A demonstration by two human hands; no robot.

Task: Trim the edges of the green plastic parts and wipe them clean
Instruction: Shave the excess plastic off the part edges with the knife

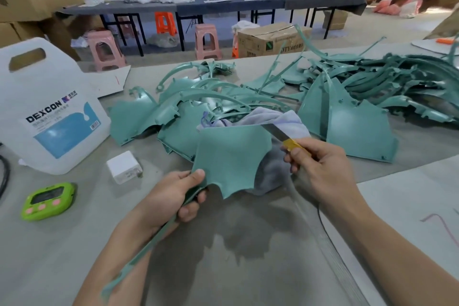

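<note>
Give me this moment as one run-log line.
phase: trimming | left hand: grips green part | right hand: holds blade at part's upper right edge | cloth: behind part, unused

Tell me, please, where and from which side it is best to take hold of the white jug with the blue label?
Grip the white jug by its cut-out handle slot at the top, coming from above. The jug stands upright and its broad body looks too wide for one hand.

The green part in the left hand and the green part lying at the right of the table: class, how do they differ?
The held green part is lifted, smooth face up, with the knife at its edge. The lying green part rests untouched on the table, showing small pegs. Both are teal plastic with jagged edges.
</note>
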